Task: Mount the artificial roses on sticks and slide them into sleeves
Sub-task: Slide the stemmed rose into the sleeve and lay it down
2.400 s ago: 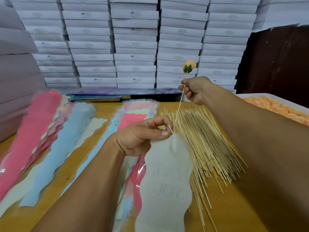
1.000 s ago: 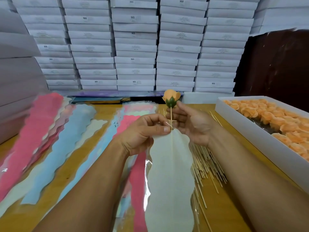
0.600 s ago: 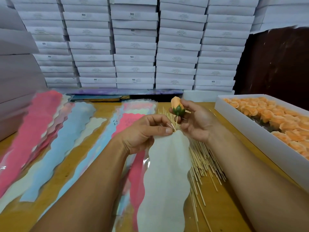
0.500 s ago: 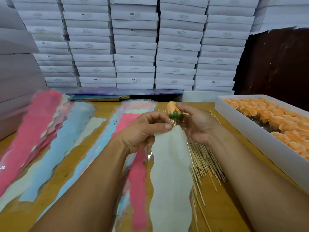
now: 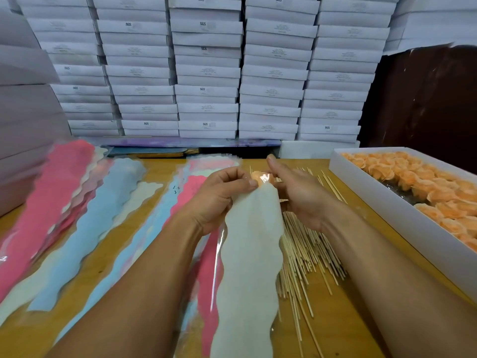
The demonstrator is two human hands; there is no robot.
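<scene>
An orange rose (image 5: 260, 177) sits in the clear mouth of a white wavy sleeve (image 5: 251, 257), its stick hidden inside the sleeve. My left hand (image 5: 222, 196) pinches the sleeve's top edge between thumb and forefinger. My right hand (image 5: 296, 193) is just right of the rose, thumb up and fingers fairly straight, with the fingertips at the rose and the sleeve's mouth. Under my right forearm, a loose pile of bamboo sticks (image 5: 305, 250) lies on the table. The sleeve hangs down toward me between my forearms.
A white tray (image 5: 387, 202) of several orange roses (image 5: 428, 192) stands at the right. Pink sleeves (image 5: 51, 192), blue sleeves (image 5: 103, 215) and a mixed stack (image 5: 191, 184) lie fanned on the wooden table (image 5: 335, 324). White boxes (image 5: 206, 73) are stacked along the back.
My right hand brought the rose on its stick down from high up and slid it into the sleeve. The stick is now hidden and the rose rests at the sleeve's mouth. My right fingers have loosened.
</scene>
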